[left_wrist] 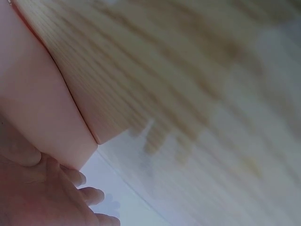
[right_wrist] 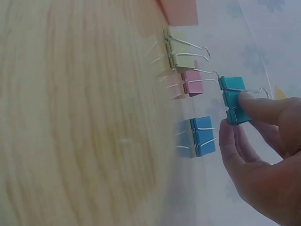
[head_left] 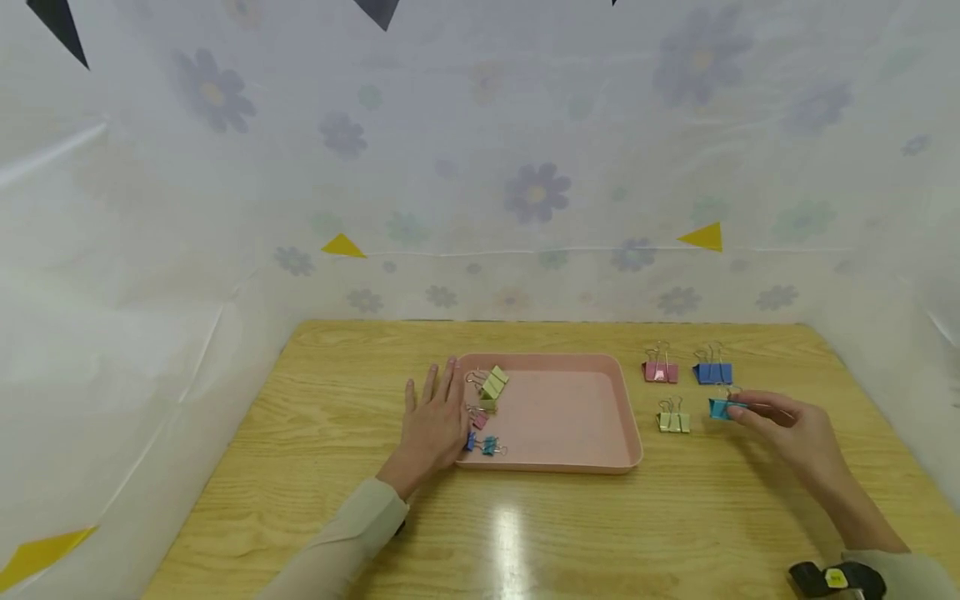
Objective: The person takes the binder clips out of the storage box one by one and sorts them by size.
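Note:
My right hand pinches a teal binder clip between thumb and fingers, its wire handles pointing up in the head view. Around it stand a yellow-green binder clip, a pink binder clip and a blue binder clip. My left hand rests with straight fingers along the left rim of the pink tray. Inside the tray's left side lie a larger yellow-green clip, a small pink clip, a small blue clip and a small teal clip.
A light wooden table carries everything. Behind it hangs a white flower-patterned sheet, which also runs along both sides. Yellow triangles stick to the sheet.

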`<state>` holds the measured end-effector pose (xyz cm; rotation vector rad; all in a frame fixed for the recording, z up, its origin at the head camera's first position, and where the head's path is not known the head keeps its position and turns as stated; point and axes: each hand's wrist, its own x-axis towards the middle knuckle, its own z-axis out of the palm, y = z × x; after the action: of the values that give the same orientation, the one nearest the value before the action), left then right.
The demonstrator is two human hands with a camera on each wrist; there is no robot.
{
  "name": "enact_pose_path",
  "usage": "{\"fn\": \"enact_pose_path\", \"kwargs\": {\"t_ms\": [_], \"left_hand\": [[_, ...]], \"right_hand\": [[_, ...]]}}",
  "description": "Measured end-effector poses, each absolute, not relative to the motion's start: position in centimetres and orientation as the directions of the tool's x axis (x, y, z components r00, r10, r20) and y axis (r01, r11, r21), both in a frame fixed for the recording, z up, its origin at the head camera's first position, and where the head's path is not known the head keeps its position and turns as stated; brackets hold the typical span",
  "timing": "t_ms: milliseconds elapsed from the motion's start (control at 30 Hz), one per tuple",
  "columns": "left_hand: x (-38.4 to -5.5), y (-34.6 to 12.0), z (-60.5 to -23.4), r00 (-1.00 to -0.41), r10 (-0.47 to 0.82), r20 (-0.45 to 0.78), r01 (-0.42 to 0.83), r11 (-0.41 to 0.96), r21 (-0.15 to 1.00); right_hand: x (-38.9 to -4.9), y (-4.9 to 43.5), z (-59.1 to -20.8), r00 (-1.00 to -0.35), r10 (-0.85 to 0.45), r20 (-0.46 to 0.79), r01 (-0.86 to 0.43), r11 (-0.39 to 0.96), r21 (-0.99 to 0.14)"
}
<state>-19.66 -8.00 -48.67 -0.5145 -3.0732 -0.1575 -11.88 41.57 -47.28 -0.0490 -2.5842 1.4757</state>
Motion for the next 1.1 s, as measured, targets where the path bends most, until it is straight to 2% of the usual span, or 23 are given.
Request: {"fn": "enact_pose_path", "kwargs": {"t_ms": [100,667,1100], "left_hand": [[-19.6,-8.0,-48.5,-0.945,0.325,0.031,0.326,0.941,0.093],[-19.7,-7.9,-48.4,-0.948,0.318,-0.002,0.317,0.945,0.083],[-19.6,-7.9,-48.2,-0.945,0.326,0.013,0.326,0.942,0.082]], "right_hand": [[-11.9,42.2,-47.8,-0.987,0.102,0.124,-0.056,0.506,-0.861],[-12.4,43.4,-48.9,-0.993,0.081,0.081,-0.006,0.671,-0.741],[-12.8,43.3,-48.8,-0.998,0.056,0.020,0.025,0.710,-0.704]]}}
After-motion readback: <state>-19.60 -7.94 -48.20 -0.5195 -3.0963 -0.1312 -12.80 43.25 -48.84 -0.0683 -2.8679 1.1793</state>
